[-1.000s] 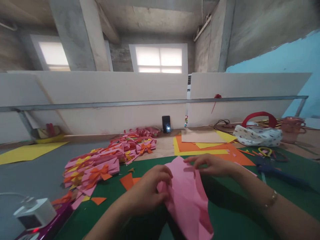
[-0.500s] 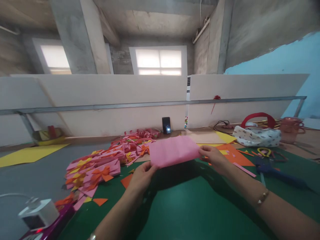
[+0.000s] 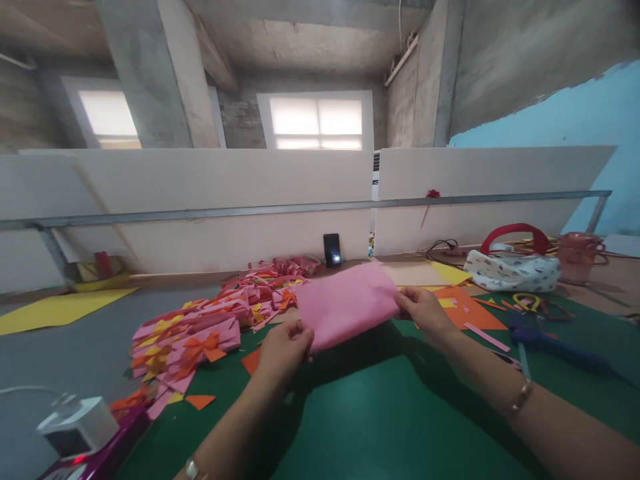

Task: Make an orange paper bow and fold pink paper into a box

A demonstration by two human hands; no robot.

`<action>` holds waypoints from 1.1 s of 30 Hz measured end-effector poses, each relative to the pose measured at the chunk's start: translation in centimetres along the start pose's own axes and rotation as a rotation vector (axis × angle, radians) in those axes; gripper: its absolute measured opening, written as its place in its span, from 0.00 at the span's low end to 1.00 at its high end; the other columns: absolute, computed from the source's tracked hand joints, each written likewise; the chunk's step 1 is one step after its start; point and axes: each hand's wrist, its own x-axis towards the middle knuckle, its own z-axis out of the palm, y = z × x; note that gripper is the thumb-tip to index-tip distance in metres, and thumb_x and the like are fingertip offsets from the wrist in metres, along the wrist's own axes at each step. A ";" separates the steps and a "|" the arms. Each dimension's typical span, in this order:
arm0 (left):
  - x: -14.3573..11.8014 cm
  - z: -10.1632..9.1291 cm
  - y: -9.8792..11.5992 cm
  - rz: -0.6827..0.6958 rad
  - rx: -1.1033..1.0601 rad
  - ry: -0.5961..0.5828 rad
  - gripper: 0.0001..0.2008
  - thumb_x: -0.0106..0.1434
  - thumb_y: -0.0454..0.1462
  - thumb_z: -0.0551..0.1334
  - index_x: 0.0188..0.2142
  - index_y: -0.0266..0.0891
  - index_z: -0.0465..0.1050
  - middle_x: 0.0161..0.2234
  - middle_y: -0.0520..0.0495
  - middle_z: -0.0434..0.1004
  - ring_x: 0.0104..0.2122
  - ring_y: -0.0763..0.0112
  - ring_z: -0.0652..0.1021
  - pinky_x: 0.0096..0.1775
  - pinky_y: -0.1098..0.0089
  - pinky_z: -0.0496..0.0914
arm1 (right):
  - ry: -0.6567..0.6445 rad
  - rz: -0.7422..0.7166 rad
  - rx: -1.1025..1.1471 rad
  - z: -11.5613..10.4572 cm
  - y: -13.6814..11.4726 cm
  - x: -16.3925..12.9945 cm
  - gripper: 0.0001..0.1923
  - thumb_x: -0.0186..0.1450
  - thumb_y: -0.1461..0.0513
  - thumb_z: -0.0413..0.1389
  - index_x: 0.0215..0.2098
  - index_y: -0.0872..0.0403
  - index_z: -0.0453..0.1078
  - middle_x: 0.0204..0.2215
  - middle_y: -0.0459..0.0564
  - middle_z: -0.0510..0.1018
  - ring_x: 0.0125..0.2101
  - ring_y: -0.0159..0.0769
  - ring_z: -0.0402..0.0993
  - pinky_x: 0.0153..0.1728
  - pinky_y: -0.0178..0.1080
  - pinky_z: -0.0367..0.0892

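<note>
At 8 o'clock a white device (image 3: 75, 425) sits on a purple box, and a heap of finished pink paper pieces with orange and yellow bows (image 3: 210, 323) spreads from 9 to 11 o'clock on the grey and green work surface (image 3: 390, 427).

The left hand (image 3: 285, 345) pinches the lower left edge of the pink sheet (image 3: 345, 303), thumb on top, fingers curled beneath. The sheet hangs just above the green mat at 12 o'clock, tilted so its right end rides higher. The right hand (image 3: 425, 310) grips the right edge the same way, closed on the paper.

To do this step well, I judge that both pinches should stay near the corners and pull lightly apart, so the sheet stays taut and any crease runs straight. Levelling the 2 ends first would help the edges meet.

Behind the sheet a phone (image 3: 332, 250) leans against the partition. At 1 to 2 o'clock lie orange and yellow sheets (image 3: 460, 303), a patterned pouch with a red handle (image 3: 513, 270), scissors (image 3: 533, 303) and a blue tool (image 3: 555, 343).
</note>
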 end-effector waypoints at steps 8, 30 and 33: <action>-0.6 1.3 -1.3 -0.101 0.031 -0.093 0.07 0.43 0.36 0.61 0.18 0.37 0.64 0.11 0.56 0.63 0.13 0.79 0.64 0.17 0.78 0.54 | 0.047 0.161 -0.177 -0.3 1.3 0.0 0.09 0.43 0.70 0.60 0.15 0.55 0.63 0.12 0.40 0.65 0.16 0.26 0.61 0.16 0.30 0.56; -1.0 0.6 0.4 -0.016 -0.155 0.019 0.14 0.47 0.40 0.64 0.33 0.34 0.73 0.30 0.44 0.79 0.28 0.65 0.76 0.29 0.68 0.69 | -0.429 0.043 0.149 -0.4 -1.5 -1.1 0.20 0.44 0.63 0.65 0.36 0.57 0.74 0.33 0.52 0.79 0.34 0.39 0.74 0.34 0.38 0.67; -0.9 0.5 0.4 0.012 -0.159 0.036 0.14 0.45 0.41 0.65 0.30 0.33 0.73 0.28 0.45 0.78 0.27 0.66 0.75 0.29 0.69 0.69 | -0.394 0.008 0.171 -0.3 -1.5 -1.2 0.19 0.46 0.59 0.65 0.37 0.57 0.74 0.34 0.52 0.79 0.34 0.39 0.74 0.34 0.38 0.67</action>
